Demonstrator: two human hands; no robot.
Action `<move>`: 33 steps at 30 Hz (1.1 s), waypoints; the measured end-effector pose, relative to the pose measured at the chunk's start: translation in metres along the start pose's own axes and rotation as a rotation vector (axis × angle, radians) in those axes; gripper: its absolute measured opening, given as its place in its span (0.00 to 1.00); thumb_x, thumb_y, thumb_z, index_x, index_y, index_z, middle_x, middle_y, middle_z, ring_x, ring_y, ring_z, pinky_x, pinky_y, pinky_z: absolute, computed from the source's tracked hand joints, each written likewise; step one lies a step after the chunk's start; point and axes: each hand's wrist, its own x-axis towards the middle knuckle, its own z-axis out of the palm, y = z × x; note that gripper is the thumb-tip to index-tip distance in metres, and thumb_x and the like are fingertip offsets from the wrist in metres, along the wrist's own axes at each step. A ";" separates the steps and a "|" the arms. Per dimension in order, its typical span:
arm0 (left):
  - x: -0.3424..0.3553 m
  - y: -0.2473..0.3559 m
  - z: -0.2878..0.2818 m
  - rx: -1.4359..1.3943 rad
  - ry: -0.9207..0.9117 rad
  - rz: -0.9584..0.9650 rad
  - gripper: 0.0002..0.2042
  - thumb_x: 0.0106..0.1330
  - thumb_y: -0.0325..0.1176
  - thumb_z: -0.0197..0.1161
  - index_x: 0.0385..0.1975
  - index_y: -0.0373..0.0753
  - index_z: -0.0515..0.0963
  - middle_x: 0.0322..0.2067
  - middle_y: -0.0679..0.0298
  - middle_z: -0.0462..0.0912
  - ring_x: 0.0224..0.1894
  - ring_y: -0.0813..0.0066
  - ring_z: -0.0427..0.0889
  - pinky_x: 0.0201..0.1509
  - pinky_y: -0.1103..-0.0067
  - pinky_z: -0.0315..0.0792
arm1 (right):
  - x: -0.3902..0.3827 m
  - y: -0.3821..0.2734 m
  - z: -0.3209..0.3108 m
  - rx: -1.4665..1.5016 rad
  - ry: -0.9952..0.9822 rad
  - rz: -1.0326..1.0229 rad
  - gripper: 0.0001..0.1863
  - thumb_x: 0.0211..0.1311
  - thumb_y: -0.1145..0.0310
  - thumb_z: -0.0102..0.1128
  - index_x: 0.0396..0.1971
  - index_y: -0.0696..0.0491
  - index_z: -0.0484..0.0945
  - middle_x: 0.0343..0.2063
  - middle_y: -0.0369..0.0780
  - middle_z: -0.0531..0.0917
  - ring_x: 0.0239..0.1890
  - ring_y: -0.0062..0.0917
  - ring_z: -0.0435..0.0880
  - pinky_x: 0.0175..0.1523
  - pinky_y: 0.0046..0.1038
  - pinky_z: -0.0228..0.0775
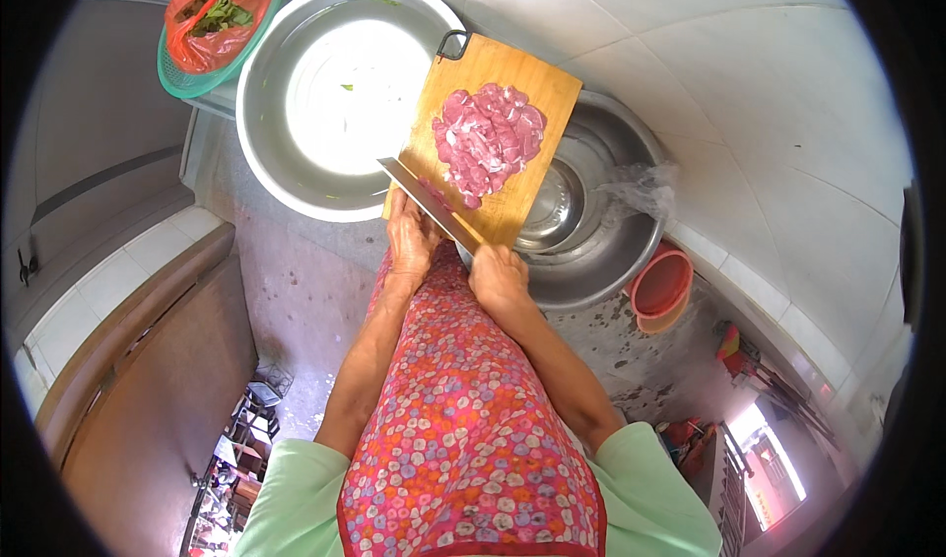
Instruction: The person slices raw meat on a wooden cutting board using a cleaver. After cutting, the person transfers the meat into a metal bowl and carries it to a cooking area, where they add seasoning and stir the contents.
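Observation:
A wooden cutting board (542, 104) with a dark handle holds a heap of sliced raw meat (486, 133). My right hand (500, 279) grips a cleaver (419, 193) by its wooden handle, with the blade lying diagonally over the board's lower left part. My left hand (411, 237), fingers bent, is at the board's lower left corner beside the blade, pressing on a piece of meat largely hidden by the blade and fingers.
A white-rimmed basin of water (266, 124) lies left of the board; a grey basin (616, 262) with a steel bowl (547, 207) and clear plastic bag (636, 193) lies right. Also visible: red buckets (658, 286), a green basket (182, 79) with bagged greens (217, 20), tiled wall (749, 84).

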 end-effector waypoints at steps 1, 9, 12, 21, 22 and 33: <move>0.001 0.004 0.000 0.098 -0.002 0.076 0.18 0.52 0.13 0.51 0.43 0.32 0.71 0.43 0.61 0.69 0.40 0.69 0.74 0.41 0.77 0.74 | -0.012 0.010 0.005 -0.005 0.082 -0.034 0.07 0.52 0.70 0.50 0.27 0.56 0.75 0.28 0.48 0.79 0.34 0.44 0.79 0.41 0.43 0.70; 0.002 0.019 -0.002 0.271 0.035 0.218 0.11 0.48 0.14 0.58 0.32 0.32 0.74 0.37 0.57 0.73 0.36 0.61 0.75 0.37 0.76 0.71 | 0.018 -0.005 -0.009 0.055 -0.058 -0.076 0.09 0.51 0.72 0.50 0.30 0.59 0.77 0.32 0.53 0.79 0.38 0.48 0.78 0.43 0.43 0.70; 0.002 0.026 -0.006 0.265 0.046 0.132 0.11 0.48 0.14 0.58 0.32 0.32 0.75 0.37 0.57 0.72 0.35 0.62 0.75 0.38 0.76 0.71 | 0.024 -0.008 -0.002 0.081 0.068 -0.075 0.09 0.52 0.71 0.49 0.29 0.59 0.77 0.31 0.53 0.79 0.38 0.48 0.78 0.43 0.43 0.70; -0.001 0.026 -0.003 0.290 0.024 0.171 0.11 0.47 0.14 0.59 0.31 0.33 0.74 0.38 0.56 0.73 0.35 0.62 0.76 0.35 0.76 0.71 | 0.027 -0.002 0.011 0.009 0.041 -0.102 0.07 0.50 0.73 0.51 0.28 0.59 0.76 0.26 0.51 0.79 0.33 0.46 0.80 0.39 0.42 0.72; -0.001 0.023 -0.004 0.276 0.021 0.167 0.11 0.47 0.15 0.60 0.30 0.34 0.74 0.38 0.56 0.73 0.35 0.62 0.76 0.36 0.75 0.71 | 0.034 -0.012 0.004 0.041 0.090 -0.104 0.07 0.50 0.73 0.52 0.26 0.59 0.77 0.26 0.51 0.80 0.34 0.45 0.80 0.38 0.41 0.72; -0.001 0.013 -0.005 0.201 0.022 0.180 0.10 0.49 0.19 0.61 0.31 0.36 0.74 0.40 0.54 0.70 0.48 0.58 0.74 0.49 0.71 0.69 | 0.005 0.043 -0.024 0.146 0.168 0.110 0.15 0.55 0.61 0.55 0.22 0.59 0.78 0.24 0.53 0.79 0.31 0.48 0.79 0.39 0.45 0.69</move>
